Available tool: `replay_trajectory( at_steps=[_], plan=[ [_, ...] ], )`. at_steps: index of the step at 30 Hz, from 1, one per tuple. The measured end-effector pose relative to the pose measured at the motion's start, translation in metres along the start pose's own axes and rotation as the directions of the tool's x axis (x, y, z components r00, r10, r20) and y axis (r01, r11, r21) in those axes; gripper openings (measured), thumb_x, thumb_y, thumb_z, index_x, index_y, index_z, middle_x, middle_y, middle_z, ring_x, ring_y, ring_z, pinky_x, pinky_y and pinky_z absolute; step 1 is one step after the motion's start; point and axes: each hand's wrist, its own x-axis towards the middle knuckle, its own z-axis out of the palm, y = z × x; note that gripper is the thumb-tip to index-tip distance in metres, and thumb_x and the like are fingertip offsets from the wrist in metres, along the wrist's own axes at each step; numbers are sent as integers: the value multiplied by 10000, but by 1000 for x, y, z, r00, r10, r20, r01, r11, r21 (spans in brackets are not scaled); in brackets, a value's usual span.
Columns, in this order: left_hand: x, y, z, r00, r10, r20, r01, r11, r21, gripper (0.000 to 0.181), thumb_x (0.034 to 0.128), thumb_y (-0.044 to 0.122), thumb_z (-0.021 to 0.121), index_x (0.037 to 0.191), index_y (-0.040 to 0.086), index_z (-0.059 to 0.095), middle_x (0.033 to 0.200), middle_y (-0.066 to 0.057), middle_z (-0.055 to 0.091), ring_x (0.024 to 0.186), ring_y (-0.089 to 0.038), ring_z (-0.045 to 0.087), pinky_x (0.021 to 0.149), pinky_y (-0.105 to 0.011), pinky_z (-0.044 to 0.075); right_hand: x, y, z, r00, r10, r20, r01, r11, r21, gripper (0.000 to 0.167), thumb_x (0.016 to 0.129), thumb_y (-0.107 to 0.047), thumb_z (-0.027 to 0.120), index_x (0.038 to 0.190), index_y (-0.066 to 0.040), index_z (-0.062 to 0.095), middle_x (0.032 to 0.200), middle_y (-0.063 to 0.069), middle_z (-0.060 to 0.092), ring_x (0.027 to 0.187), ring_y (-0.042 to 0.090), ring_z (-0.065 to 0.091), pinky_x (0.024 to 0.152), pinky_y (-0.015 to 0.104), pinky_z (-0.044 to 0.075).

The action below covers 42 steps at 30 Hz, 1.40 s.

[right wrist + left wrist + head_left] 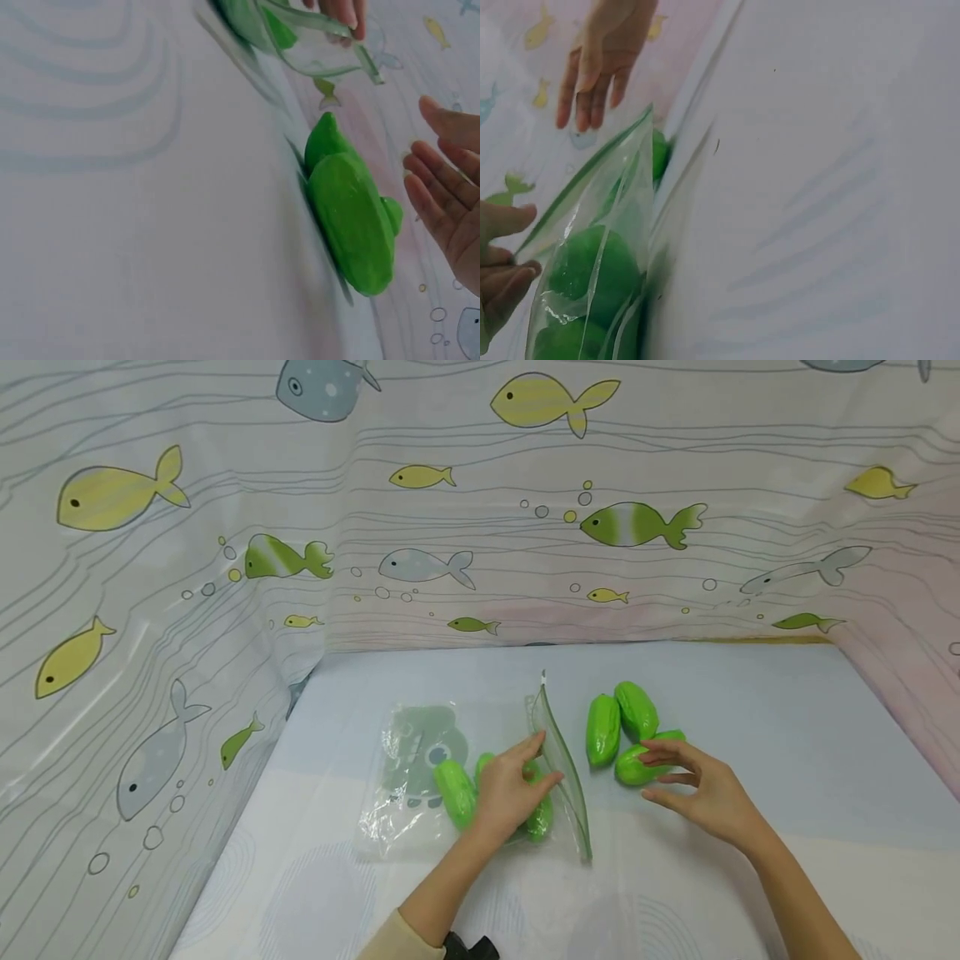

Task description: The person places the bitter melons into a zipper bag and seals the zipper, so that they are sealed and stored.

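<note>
Bag (384, 837) with green pods (454, 793) inside lay on the tabletop (757, 718), its rim pinched by the left hand (510, 787), apparently steadying the opening; the right hand (703, 795), thumb and fingers parted, hung near loose pods (603, 732) outside.

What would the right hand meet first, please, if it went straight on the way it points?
The right hand would probably meet the nearest loose green object first, though depth is unclear and it might pass above.
</note>
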Motion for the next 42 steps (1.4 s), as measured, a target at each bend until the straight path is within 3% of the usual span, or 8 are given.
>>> replay_trajectory(
  at_steps=[3, 7, 15, 21, 29, 35, 39, 42],
  plan=[
    [-1, 1, 3, 997, 27, -69, -23, 998, 52, 566, 746, 168, 839, 1251, 22, 630, 1228, -100, 630, 859, -138, 707, 565, -104, 490, 0, -2, 2, 1000, 11, 6, -11, 1000, 23, 596, 775, -15, 786, 1313, -22, 531, 1136, 120, 635, 1036, 123, 609, 808, 245, 538],
    [-1, 2, 5, 995, 27, -91, -21, 998, 67, 586, 720, 183, 856, 1244, 31, 641, 1182, -94, 660, 770, -106, 710, 488, -134, 450, 0, -6, 10, 999, 23, 41, -26, 997, 74, 555, 804, -45, 770, 1306, -19, 536, 1146, 128, 634, 1044, 149, 611, 819, 269, 541],
    [-2, 1, 6, 997, 0, -82, 0, 1000, -4, 631, 709, 170, 861, 1270, 15, 619, 1079, -81, 709, 674, -100, 700, 658, -280, 561, 0, -11, 58, 990, 12, 138, -20, 998, 57, 545, 779, -147, 810, 1251, 0, 581, 1025, 60, 675, 924, 174, 648, 751, 301, 565],
    [-3, 0, 7, 997, -20, -71, 15, 998, -63, 599, 738, 144, 841, 1276, 12, 614, 1181, -99, 668, 694, -127, 705, 491, -155, 480, -2, -17, 93, 984, -60, 170, 69, 997, -46, 482, 740, -15, 815, 1179, 1, 617, 839, -57, 617, 760, 84, 611, 649, 259, 556],
    [-7, 2, 8, 999, -44, 9, 44, 999, -8, 408, 791, 101, 779, 1190, 80, 694, 1246, -143, 624, 562, 11, 613, 471, -114, 434, -2, -22, 101, 985, -95, 141, 106, 992, -68, 426, 738, 109, 739, 1135, -10, 643, 791, -56, 613, 725, 53, 587, 606, 229, 540],
    [-6, 4, 6, 998, -61, 16, 61, 998, 13, 559, 704, -85, 594, 1241, 55, 654, 1249, -131, 624, 371, 66, 273, 344, -142, 296, -3, -24, 98, 985, -2, 173, 26, 991, -134, 289, 888, -142, 703, 1166, -68, 668, 1045, 32, 697, 794, 92, 642, 631, 231, 537],
    [-3, 6, 3, 998, -56, 14, 56, 998, 13, 628, 677, -95, 552, 1291, 29, 605, 1303, -130, 587, 357, 61, 195, 335, -147, 264, -4, -26, 96, 970, 120, 214, -81, 980, -179, 408, 975, -360, 564, 1279, -94, 617, 1195, 77, 654, 719, 21, 611, 626, 229, 514],
    [-1, 8, 1, 999, -49, 15, 49, 999, 13, 651, 669, -98, 543, 1310, 11, 580, 1326, -146, 564, 354, 61, 179, 328, -153, 258, -4, -25, 95, 949, 192, 251, -149, 972, -181, 488, 998, -418, 490, 1344, -82, 564, 1136, 54, 665, 679, 7, 583, 615, 235, 497]
  ],
)
